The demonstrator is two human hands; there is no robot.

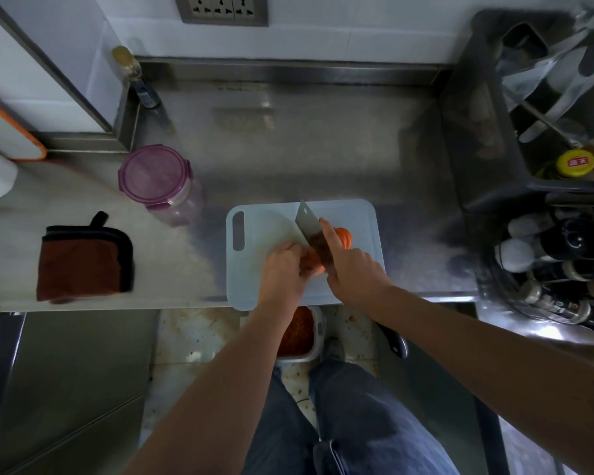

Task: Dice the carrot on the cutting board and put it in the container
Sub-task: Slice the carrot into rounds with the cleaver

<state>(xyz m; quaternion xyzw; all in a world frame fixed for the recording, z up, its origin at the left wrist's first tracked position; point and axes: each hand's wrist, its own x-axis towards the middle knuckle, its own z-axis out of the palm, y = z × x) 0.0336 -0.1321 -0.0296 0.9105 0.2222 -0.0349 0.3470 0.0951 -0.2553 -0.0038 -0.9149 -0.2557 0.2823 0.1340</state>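
A pale blue cutting board [271,221] lies at the steel counter's front edge. On it an orange carrot [344,236] lies across the middle, partly cut into slices on its right end. My left hand [283,269] holds the carrot's left part [312,260] down with curled fingers. My right hand [352,269] grips the handle of a cleaver [307,222], index finger stretched along the blade, which stands in the carrot between the two parts. A clear container with a purple lid [155,176] stands to the board's upper left, lid closed.
A folded brown cloth [83,262] lies at the counter's left front. A dark rack [535,108] with utensils and a yellow-capped jar sits at the right, above several bottles [556,265]. On the floor below the board stands a tub of red-brown matter [297,332].
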